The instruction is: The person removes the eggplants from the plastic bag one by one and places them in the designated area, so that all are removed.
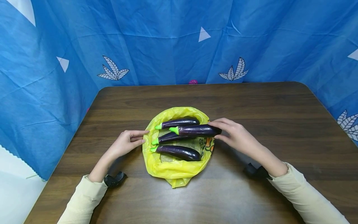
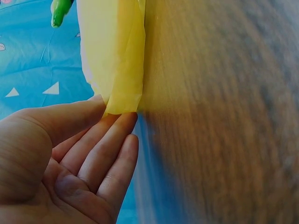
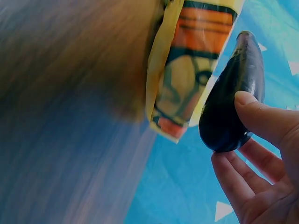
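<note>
A yellow plastic bag (image 1: 156,169) lies on the table with its mouth spread wide and its rim rolled down. Inside it rest three purple eggplants with green stems: an upper one (image 1: 181,122), a partly covered middle one (image 1: 172,137) and a lower one (image 1: 180,152). Over them, my right hand (image 1: 233,133) holds a fourth eggplant (image 1: 195,130) by its blunt end, stem pointing left. In the right wrist view, thumb and fingers grip this eggplant (image 3: 233,102) beside the bag's printed side (image 3: 187,74). My left hand (image 1: 127,143) pinches the bag's left rim (image 2: 124,93).
The brown wooden table (image 1: 251,102) extends around the bag on all sides. A blue patterned curtain (image 1: 173,46) hangs behind the table and along its sides. Black straps with small devices (image 1: 115,179) sit on both wrists.
</note>
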`<state>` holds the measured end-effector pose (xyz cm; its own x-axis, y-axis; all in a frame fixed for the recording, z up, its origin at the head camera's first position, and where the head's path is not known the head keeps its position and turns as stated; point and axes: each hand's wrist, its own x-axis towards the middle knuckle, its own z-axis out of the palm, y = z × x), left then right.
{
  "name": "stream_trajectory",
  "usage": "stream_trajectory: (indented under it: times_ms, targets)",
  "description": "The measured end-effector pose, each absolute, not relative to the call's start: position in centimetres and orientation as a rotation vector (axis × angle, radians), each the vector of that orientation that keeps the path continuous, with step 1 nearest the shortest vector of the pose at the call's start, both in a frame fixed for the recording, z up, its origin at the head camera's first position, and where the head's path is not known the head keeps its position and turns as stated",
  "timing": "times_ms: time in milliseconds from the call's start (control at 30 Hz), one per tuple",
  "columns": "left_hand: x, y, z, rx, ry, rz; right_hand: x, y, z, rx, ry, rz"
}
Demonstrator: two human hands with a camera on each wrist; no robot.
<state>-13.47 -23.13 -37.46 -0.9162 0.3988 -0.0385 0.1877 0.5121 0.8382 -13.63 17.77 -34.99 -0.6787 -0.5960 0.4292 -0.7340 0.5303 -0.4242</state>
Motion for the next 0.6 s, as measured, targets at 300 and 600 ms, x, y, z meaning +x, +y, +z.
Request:
stream_trajectory:
  times_ms: [300, 600]
  targets:
    - [-13.5, -23.1, -37.4, 0.504, 2.528, 1.359, -14.1, 20.6, -34.6, 1.0, -2.534, 0.81]
    - [-13.5, -23.2, -37.5, 0.514, 2.527, 1.355, -14.4, 23.4, -34.4, 0.882, -2.564, 0.741]
